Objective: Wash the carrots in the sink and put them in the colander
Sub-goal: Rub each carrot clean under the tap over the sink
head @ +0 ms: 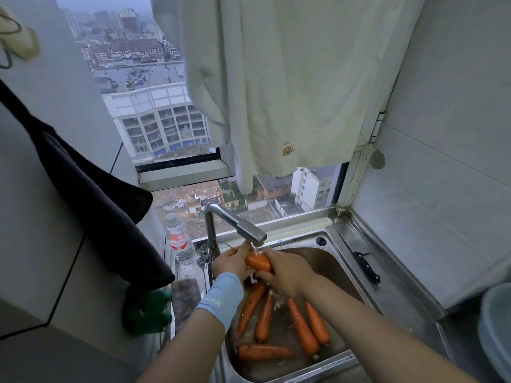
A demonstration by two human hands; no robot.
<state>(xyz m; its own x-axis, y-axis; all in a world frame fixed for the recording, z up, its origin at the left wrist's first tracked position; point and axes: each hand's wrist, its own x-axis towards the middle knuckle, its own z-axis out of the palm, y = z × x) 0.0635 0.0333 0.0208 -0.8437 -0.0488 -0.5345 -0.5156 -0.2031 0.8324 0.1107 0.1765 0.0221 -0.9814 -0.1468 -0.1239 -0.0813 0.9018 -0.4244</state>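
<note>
carrot point(258, 261), wet under the faucet point(250, 232) above the sink point(331, 261), sits in a grip of left hand point(232, 262) and right hand point(284, 269) curled round it, and may slip onto the loose carrots point(302, 326) below.

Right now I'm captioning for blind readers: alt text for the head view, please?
The left hand and right hand grip one carrot under the running tap, over a steel sink holding five more carrots. A knife lies on the counter at right.
</note>
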